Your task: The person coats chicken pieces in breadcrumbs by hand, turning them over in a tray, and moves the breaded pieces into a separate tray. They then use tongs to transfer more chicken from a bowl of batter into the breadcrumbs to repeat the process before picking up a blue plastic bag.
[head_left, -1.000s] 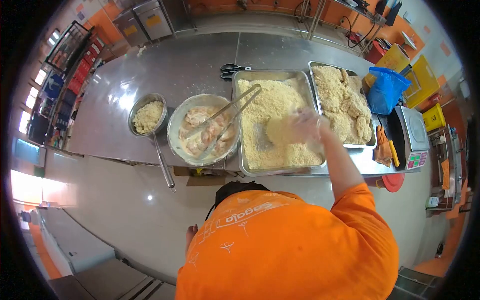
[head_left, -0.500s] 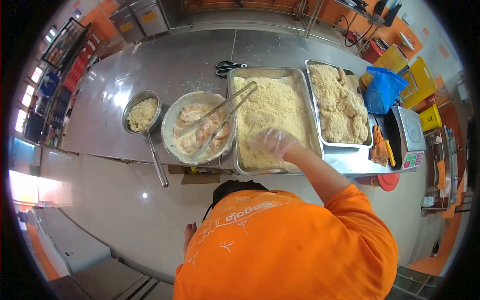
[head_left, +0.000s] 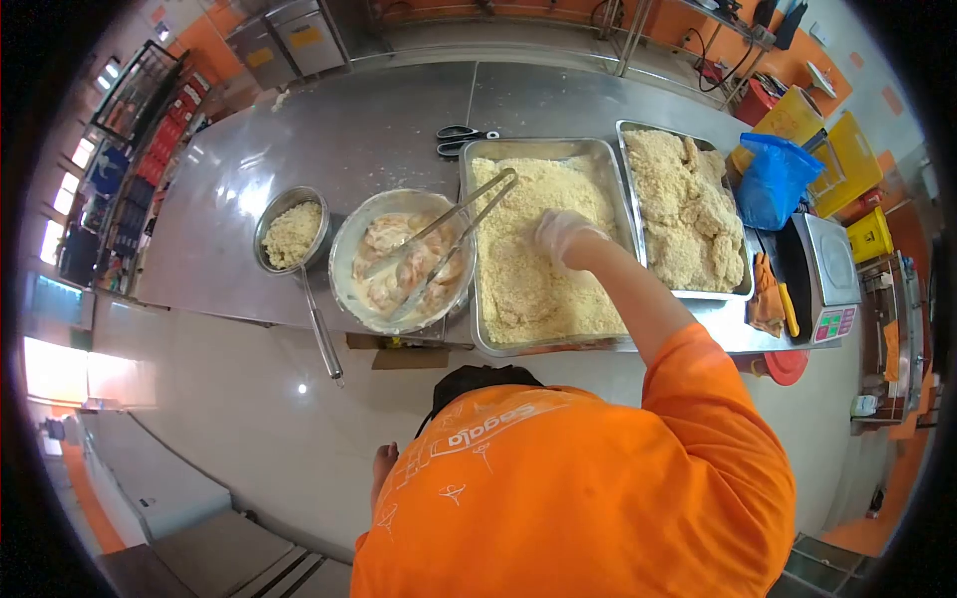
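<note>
My right hand, in a clear glove, is in the pale crumbs of a metal tray. Its fingers are curled together into the crumbs. A crumb-covered lump lies just below and left of it. My left hand hangs beside the orange shirt, mostly hidden, its hold unclear. Metal tongs rest across a bowl of wet, pale pink pieces and the tray's edge. Coated pieces fill a second tray at the right.
A sieve with crumb clumps stands left of the bowl. Black scissors lie behind the tray. At the right are a blue bag, a scale, orange gloves and a yellow-handled tool.
My right hand has moved away and to the right from the near part of the crumb tray, its fingers now more curled. The view has shifted slightly.
</note>
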Demonstrator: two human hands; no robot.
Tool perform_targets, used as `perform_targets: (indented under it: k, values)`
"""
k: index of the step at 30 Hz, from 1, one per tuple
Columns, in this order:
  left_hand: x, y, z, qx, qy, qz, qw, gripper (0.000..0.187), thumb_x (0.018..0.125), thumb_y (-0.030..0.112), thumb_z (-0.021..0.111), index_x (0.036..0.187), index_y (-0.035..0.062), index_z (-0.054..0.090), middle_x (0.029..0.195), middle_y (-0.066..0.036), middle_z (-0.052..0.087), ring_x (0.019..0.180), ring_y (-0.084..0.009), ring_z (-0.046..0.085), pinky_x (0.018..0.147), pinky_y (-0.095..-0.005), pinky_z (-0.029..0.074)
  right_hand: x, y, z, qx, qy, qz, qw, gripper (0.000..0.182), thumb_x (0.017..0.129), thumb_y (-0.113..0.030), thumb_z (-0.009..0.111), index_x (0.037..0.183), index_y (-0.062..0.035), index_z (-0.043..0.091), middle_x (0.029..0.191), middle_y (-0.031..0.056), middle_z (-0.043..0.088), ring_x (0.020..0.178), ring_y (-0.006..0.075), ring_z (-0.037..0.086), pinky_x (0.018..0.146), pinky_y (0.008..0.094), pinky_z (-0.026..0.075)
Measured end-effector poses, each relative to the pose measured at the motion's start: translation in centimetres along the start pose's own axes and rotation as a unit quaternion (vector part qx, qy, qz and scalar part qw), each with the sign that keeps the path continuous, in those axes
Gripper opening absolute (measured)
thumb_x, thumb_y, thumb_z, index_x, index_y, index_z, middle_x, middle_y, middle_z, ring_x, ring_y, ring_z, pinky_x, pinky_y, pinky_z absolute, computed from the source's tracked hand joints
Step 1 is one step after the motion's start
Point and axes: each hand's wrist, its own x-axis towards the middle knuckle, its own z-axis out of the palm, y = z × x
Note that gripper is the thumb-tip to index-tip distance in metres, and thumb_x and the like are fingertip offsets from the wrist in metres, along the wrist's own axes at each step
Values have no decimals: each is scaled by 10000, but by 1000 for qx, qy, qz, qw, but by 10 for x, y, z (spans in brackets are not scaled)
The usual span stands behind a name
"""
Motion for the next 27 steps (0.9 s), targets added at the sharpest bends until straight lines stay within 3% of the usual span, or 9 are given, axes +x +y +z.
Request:
perform_targets:
  k: [6, 9, 12, 18, 21, 23, 24, 25, 27]
  values:
    - [-25, 14, 3, -50, 6, -39, 998, 438, 827, 393, 468, 919, -32, 528, 822, -166, 594, 786, -260, 565, 675, -354, 435, -46, -16, -26, -71, 17, -35, 997, 439, 739, -128, 504, 1155, -35, 397, 997, 133, 547, 949, 237, 529, 744, 276, 452]
    - [-29, -3, 12, -39, 0, -47, 998, 449, 824, 395, 467, 933, -36, 526, 844, -184, 592, 817, -272, 563, 692, -372, 432, -20, 3, 44, -68, 58, 41, 995, 382, 736, -122, 498, 1098, -23, 422, 1047, 124, 516, 955, 228, 511, 729, 271, 449]
    - [-23, -35, 23, 10, 6, -37, 999, 452, 816, 398, 470, 937, -34, 526, 855, -193, 590, 826, -291, 561, 700, -388, 430, -24, 25, 44, 56, -60, 55, 995, 330, 724, -103, 495, 1038, -14, 446, 1048, 112, 510, 913, 203, 515, 710, 257, 443]
    - [1, -51, 17, 128, -37, -39, 990, 409, 812, 393, 471, 890, -3, 537, 812, -169, 594, 748, -314, 563, 658, -417, 427, -36, 39, 85, -72, 149, -36, 986, 288, 711, -59, 461, 992, -5, 493, 893, 111, 581, 776, 223, 566, 663, 314, 466]
    - [-12, -19, 7, 35, 20, -13, 999, 384, 820, 382, 462, 860, 8, 540, 774, -157, 594, 710, -306, 562, 634, -414, 427, -58, -2, 19, -64, 87, -35, 994, 266, 747, -72, 422, 986, 15, 498, 911, 138, 583, 806, 248, 580, 658, 346, 475]
    - [-19, 10, -1, -8, 17, -7, 1000, 375, 826, 374, 457, 845, 8, 539, 752, -152, 592, 697, -294, 562, 623, -400, 430, -72, -29, -22, 63, 25, 10, 998, 262, 756, -78, 416, 977, 43, 491, 931, 158, 577, 832, 256, 582, 664, 336, 478]
    - [-14, 9, 0, -4, 7, -1, 1000, 374, 828, 371, 455, 851, 7, 539, 751, -149, 592, 694, -285, 562, 621, -392, 432, -76, -35, -30, 126, -6, 33, 991, 263, 761, -80, 413, 972, 58, 487, 942, 168, 574, 844, 260, 584, 667, 332, 480]
    - [-7, 9, 2, 0, -2, 7, 1000, 373, 831, 369, 454, 857, 6, 538, 751, -145, 591, 691, -276, 562, 618, -385, 433, -64, -38, -11, 29, -45, 55, 997, 286, 752, -82, 432, 998, 52, 487, 928, 176, 578, 825, 278, 588, 656, 317, 482]
    - [3, 8, 7, 36, 1, 31, 999, 379, 832, 371, 454, 867, 3, 538, 746, -139, 592, 689, -261, 563, 613, -376, 435, -57, -35, 8, 57, 3, 78, 995, 312, 749, -80, 430, 1037, 30, 481, 921, 163, 585, 841, 265, 585, 659, 316, 481]
